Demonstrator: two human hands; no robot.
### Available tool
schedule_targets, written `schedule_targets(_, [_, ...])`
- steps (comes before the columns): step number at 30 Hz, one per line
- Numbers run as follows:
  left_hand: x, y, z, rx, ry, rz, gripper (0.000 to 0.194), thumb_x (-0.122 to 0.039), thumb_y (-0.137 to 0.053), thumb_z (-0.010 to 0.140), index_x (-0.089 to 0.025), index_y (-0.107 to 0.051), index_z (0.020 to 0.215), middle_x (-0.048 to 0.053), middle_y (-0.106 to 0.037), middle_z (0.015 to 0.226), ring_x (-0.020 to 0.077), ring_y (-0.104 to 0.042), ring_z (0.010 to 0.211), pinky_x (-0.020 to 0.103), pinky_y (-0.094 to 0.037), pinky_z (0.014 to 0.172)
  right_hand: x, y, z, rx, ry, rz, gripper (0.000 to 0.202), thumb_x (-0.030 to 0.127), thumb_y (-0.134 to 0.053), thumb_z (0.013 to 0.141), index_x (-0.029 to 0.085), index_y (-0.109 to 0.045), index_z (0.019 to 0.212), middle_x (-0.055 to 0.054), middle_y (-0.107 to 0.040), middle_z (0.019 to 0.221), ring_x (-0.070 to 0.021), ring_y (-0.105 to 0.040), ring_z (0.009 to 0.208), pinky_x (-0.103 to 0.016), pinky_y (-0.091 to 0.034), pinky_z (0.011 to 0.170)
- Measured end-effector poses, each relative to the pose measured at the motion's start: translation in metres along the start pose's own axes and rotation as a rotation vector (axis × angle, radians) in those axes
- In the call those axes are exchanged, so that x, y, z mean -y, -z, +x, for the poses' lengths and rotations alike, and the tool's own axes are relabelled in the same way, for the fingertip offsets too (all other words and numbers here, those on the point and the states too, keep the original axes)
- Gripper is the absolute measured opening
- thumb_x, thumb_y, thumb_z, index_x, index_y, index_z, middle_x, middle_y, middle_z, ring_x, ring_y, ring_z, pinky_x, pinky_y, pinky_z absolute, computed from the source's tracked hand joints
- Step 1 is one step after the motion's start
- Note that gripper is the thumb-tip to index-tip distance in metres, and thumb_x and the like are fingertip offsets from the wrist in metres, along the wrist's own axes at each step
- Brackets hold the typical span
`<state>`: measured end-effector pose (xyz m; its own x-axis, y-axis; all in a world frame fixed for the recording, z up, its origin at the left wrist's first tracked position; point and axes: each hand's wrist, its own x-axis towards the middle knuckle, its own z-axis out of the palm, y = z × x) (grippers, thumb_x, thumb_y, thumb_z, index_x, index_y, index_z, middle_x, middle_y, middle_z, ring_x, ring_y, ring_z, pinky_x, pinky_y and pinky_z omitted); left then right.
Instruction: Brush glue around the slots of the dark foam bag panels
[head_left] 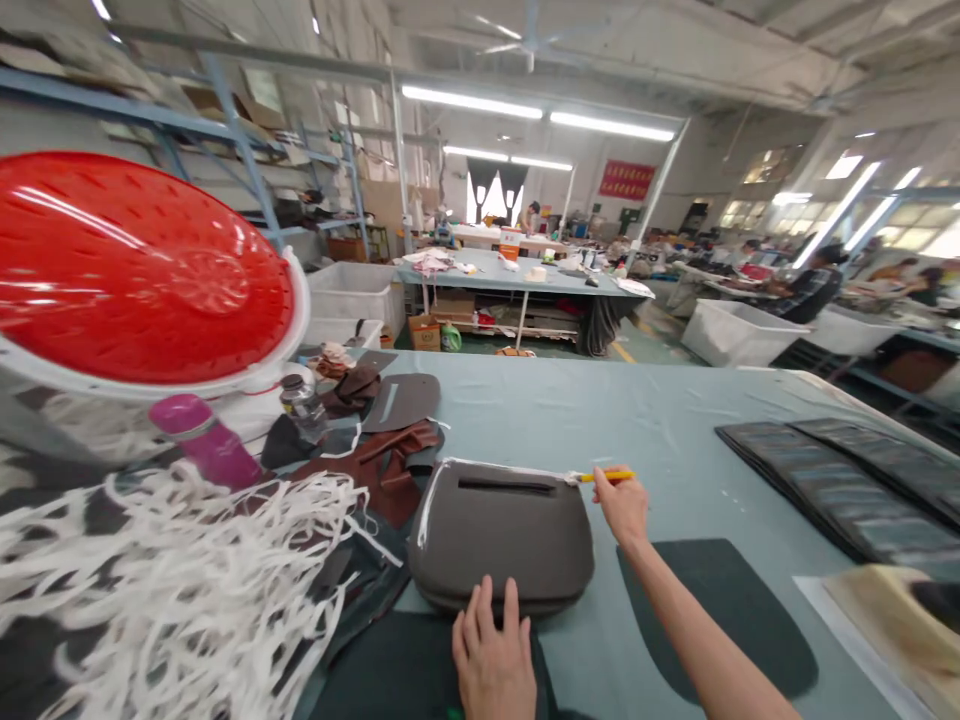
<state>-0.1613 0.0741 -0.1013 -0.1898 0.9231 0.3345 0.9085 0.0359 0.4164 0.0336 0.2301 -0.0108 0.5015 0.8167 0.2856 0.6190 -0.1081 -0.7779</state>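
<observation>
Head view: dark grey slotted piece (502,550) on the tabletop (540,410), between a heap of white strips (187,590) and a darker flat piece (720,610). Right hand (622,505): grip closed around a yellow-handled brush (609,475), tip at the far right corner. Left hand (495,655): grip released, fingers spread on the near edge.

Technique, my judgement: low brush angle, light pressure, thin even strokes following the rim. Ease round the corners, where white coating could pool. Steer clear of the slot (506,486). Left fingers best kept flat and off the wet-looking band (424,515), pressing just enough to stop the piece skidding. Loose strips well away from the coated side.

Hard to make out: bristles merge with the white at the corner; coating thickness unreadable. Layers beneath the piece mostly hidden, count uncertain. Left wrist cut off by the lower border. Beige roll (892,610) at right, only partly in view.
</observation>
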Motion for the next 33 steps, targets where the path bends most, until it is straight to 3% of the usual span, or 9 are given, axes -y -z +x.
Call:
schedule_targets(6, [-0.011, 0.022, 0.000, 0.029, -0.052, 0.055, 0.039, -0.026, -0.040, 0.090, -0.027, -0.055, 0.125, 0.012, -0.049, 0.133, 0.0306, -0.045, 0.118, 0.050, -0.035, 0.099, -0.031, 0.054, -0.068, -0.001, -0.095, -0.023, 0.027, 0.045, -0.049, 0.080, 0.021, -0.055, 0.069, 0.001, -0.058, 0.048, -0.0163, -0.056, 0.045, -0.025, -0.042, 0.056])
schedule_targets(10, [-0.005, 0.039, 0.012, 0.074, -0.012, -0.089, 0.035, -0.028, -0.039, 0.090, -0.026, -0.059, 0.119, 0.010, -0.056, 0.125, 0.0270, -0.050, 0.114, 0.050, -0.035, 0.099, -0.018, 0.071, -0.128, -0.028, 0.029, -0.054, 0.029, 0.046, -0.052, 0.081, 0.022, -0.049, 0.063, 0.003, -0.051, 0.047, -0.0138, -0.049, 0.043, -0.024, -0.037, 0.051])
schedule_targets(12, [0.009, 0.050, 0.029, 0.099, 0.038, -0.279, 0.035, -0.032, -0.034, 0.092, -0.023, -0.058, 0.116, 0.009, -0.061, 0.118, 0.0230, -0.054, 0.110, 0.046, -0.037, 0.099, 0.007, 0.058, -0.151, -0.002, 0.073, 0.042, 0.030, 0.045, -0.052, 0.082, 0.022, -0.050, 0.064, 0.003, -0.051, 0.050, -0.0127, -0.048, 0.044, -0.023, -0.037, 0.051])
schedule_targets(15, [0.039, 0.067, 0.063, 0.058, 0.176, -0.543, 0.038, -0.038, -0.030, 0.093, -0.019, -0.052, 0.117, 0.009, -0.064, 0.116, 0.0190, -0.058, 0.108, 0.037, -0.043, 0.095, 0.055, 0.012, -0.182, 0.235, 0.172, 0.296, 0.025, 0.041, -0.052, 0.086, 0.021, -0.057, 0.072, 0.001, -0.058, 0.061, -0.0128, -0.053, 0.052, -0.021, -0.041, 0.054])
schedule_targets(19, [0.070, 0.075, 0.097, 0.139, 0.217, -0.479, 0.037, -0.036, -0.028, 0.093, -0.019, -0.047, 0.120, 0.008, -0.068, 0.110, 0.0194, -0.061, 0.105, 0.038, -0.042, 0.094, 0.077, -0.034, -0.207, 0.409, 0.296, 0.439, 0.019, 0.037, -0.053, 0.086, 0.020, -0.061, 0.080, 0.000, -0.063, 0.070, -0.0127, -0.057, 0.057, -0.021, -0.044, 0.059])
schedule_targets(23, [0.082, 0.068, 0.101, 0.226, 0.110, -0.256, 0.035, -0.029, -0.027, 0.093, -0.020, -0.049, 0.118, 0.005, -0.069, 0.108, 0.0196, -0.060, 0.103, 0.039, -0.038, 0.095, 0.016, 0.014, -0.190, 0.291, 0.183, 0.288, 0.023, 0.039, -0.054, 0.086, 0.020, -0.060, 0.076, 0.000, -0.060, 0.064, -0.0128, -0.056, 0.054, -0.021, -0.044, 0.056])
schedule_targets(27, [0.071, 0.062, 0.094, 0.172, 0.028, -0.129, 0.034, -0.030, -0.030, 0.093, -0.022, -0.051, 0.118, 0.006, -0.066, 0.110, 0.0199, -0.057, 0.104, 0.039, -0.036, 0.092, -0.027, 0.075, -0.150, -0.057, 0.036, 0.077, 0.028, 0.045, -0.059, 0.080, 0.018, -0.061, 0.073, 0.001, -0.056, 0.056, -0.0122, -0.052, 0.047, -0.021, -0.040, 0.048])
schedule_targets(29, [0.058, 0.059, 0.091, 0.097, 0.005, 0.014, 0.037, -0.032, -0.031, 0.093, -0.021, -0.051, 0.121, 0.009, -0.064, 0.110, 0.0225, -0.056, 0.102, 0.041, -0.035, 0.091, -0.009, 0.062, -0.138, -0.091, 0.027, 0.124, 0.028, 0.045, -0.059, 0.080, 0.018, -0.062, 0.075, -0.001, -0.059, 0.059, -0.0133, -0.055, 0.050, -0.021, -0.042, 0.051])
schedule_targets(33, [0.038, 0.053, 0.088, 0.032, -0.085, 0.194, 0.038, -0.030, -0.035, 0.092, -0.023, -0.052, 0.124, 0.010, -0.057, 0.124, 0.0252, -0.051, 0.107, 0.042, -0.036, 0.088, 0.074, -0.037, -0.131, 0.122, 0.142, 0.410, 0.025, 0.041, -0.055, 0.084, 0.019, -0.065, 0.082, -0.003, -0.066, 0.072, -0.0149, -0.060, 0.061, -0.022, -0.047, 0.061])
